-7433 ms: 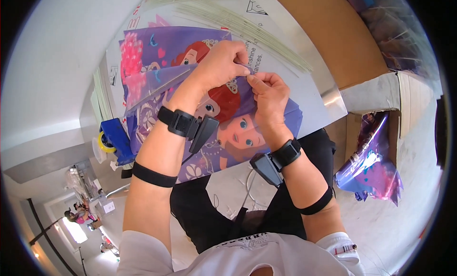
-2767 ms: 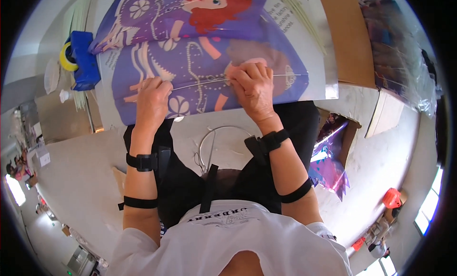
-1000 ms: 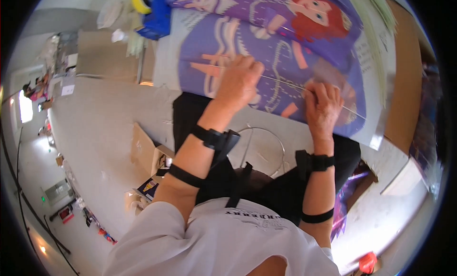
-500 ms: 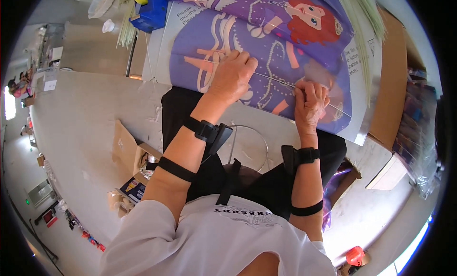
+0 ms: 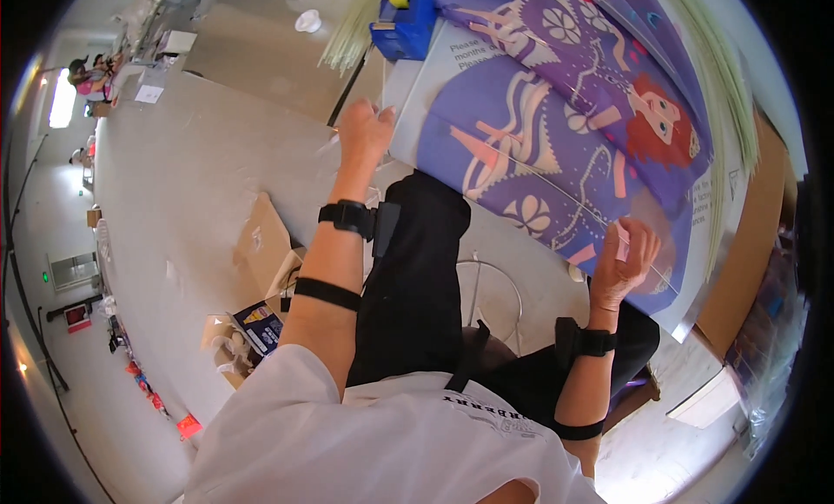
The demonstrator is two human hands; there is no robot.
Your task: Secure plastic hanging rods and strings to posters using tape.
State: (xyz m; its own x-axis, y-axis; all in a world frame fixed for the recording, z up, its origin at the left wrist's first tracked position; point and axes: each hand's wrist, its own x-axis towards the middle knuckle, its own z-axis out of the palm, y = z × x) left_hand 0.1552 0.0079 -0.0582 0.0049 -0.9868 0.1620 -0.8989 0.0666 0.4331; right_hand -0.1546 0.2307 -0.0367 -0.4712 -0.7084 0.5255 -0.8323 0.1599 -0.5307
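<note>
A purple plastic film sheet [image 5: 486, 169] printed with a red-haired cartoon figure lies over a white board with printed text [image 5: 408, 113]. Its upper part is folded back in layers. A thin pale rod [image 5: 543, 181] runs slantwise across the lower part. My left hand [image 5: 365, 135] hovers off the board's left edge, fingers closed; whatever they hold is too small to make out. At the sheet's lower right, my right hand [image 5: 627, 256] is closed beside the rod's line, thumb against curled fingers. A pinkish patch shows between them, and I cannot tell what they grip.
A blue tape dispenser [image 5: 407, 30] with yellow tape stands at the board's upper left. Bundles of pale thin rods [image 5: 354, 30] lie beside it, with more rods [image 5: 725, 96] along the right. An open cardboard box [image 5: 261, 278] is on the floor. Another person [image 5: 94, 80] is far left.
My left hand has left the rod and moved left, off the sheet. My right hand stays near the sheet's lower right. The view has turned, so the board appears farther right.
</note>
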